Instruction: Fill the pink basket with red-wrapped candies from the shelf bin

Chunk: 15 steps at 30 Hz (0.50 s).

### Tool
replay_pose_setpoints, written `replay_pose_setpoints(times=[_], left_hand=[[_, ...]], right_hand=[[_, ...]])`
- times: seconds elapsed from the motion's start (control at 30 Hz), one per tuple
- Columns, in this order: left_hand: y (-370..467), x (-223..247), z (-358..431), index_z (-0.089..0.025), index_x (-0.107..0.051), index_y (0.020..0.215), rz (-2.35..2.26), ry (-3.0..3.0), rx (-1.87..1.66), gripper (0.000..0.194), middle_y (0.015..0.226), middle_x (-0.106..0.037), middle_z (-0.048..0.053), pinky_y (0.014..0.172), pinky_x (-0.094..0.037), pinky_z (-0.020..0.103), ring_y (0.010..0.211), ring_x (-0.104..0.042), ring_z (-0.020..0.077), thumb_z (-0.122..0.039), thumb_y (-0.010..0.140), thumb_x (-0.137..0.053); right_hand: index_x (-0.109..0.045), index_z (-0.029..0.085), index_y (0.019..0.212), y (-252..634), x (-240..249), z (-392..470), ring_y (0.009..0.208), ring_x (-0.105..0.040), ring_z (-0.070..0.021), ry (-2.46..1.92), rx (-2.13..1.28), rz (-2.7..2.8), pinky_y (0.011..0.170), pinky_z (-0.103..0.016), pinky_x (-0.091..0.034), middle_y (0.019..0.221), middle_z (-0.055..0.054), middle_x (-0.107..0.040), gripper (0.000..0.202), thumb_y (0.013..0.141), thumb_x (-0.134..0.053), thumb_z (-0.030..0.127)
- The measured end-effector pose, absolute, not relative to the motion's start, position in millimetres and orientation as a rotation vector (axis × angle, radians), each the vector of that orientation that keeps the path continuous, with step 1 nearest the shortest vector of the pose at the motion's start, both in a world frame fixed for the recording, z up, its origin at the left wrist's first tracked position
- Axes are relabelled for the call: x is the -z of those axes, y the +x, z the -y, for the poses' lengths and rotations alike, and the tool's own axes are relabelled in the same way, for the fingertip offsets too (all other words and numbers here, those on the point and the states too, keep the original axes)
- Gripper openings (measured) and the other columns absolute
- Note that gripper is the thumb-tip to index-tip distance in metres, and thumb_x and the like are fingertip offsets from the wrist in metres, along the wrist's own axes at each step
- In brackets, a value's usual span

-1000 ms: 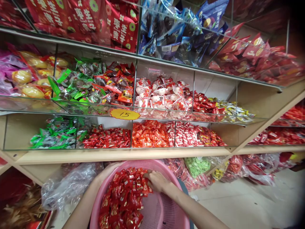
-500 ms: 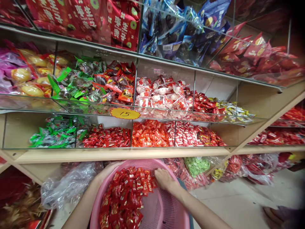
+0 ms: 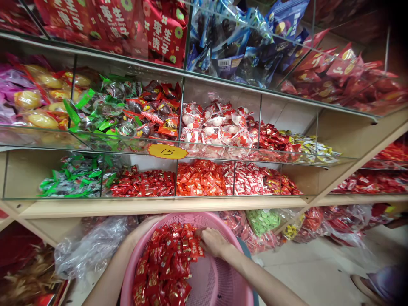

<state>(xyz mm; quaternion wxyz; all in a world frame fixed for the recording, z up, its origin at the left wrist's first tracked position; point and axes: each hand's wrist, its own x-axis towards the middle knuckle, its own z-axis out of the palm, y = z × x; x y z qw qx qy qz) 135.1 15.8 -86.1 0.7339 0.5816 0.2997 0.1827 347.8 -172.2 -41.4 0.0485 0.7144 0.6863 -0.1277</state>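
Note:
A pink plastic basket (image 3: pixel 129 270) with mesh walls stands below the lowest shelf. Red wrapped candies (image 3: pixel 165 259) lie piled in its left and middle part, and its floor shows bare on the right. My left hand (image 3: pixel 147 224) is closed on the basket's far left rim, its fingers mostly hidden behind the edge. Inside the basket, my right hand (image 3: pixel 212 242) has its fingers curled at the right edge of the candy pile, touching it. What sits within those fingers, if anything, is hidden.
Glass-fronted shelves hold red candies (image 3: pixel 200 178), green-wrapped sweets (image 3: pixel 75 176) and larger bags above. A yellow price tag (image 3: pixel 168 151) reads 15. Beneath the wooden shelf edge (image 3: pixel 165 205) lie a clear plastic bag (image 3: pixel 86 246) and bagged green sweets (image 3: pixel 263 222). Another person's foot (image 3: pixel 365 289) shows at lower right.
My right hand has moved a little left, onto the candies' right edge. My left hand and the basket have stayed put. The other person's foot at lower right has shifted.

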Motion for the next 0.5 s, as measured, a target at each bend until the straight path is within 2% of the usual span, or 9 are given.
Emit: replay_pose_setpoints(times=[0.23, 0.5], left_hand=[[134, 83, -15, -0.014, -0.062, 0.105, -0.656, 1.279, -0.391, 0.033, 0.120, -0.060, 0.009, 0.103, -0.032, 0.050, 0.117, -0.050, 0.0249, -0.038, 0.082, -0.059], [135, 79, -13, -0.013, -0.062, 0.106, -0.654, 1.271, -0.365, 0.034, 0.116, -0.062, 0.009, 0.102, -0.032, 0.050, 0.113, -0.053, 0.0245, -0.039, 0.083, -0.058]], right_hand=[[-0.057, 0.016, 0.103, 351, 46, 154, 0.094, -0.060, -0.0237, 2.429, 0.360, -1.865, 0.075, -0.031, -0.043, 0.102, -0.013, -0.065, 0.021, 0.085, -0.048, 0.023], [-0.060, 0.017, 0.094, 358, 64, 136, 0.090, -0.061, -0.0213, 2.541, 0.546, -1.754, 0.072, -0.028, -0.044, 0.101, -0.009, -0.065, 0.022, 0.077, -0.061, 0.030]])
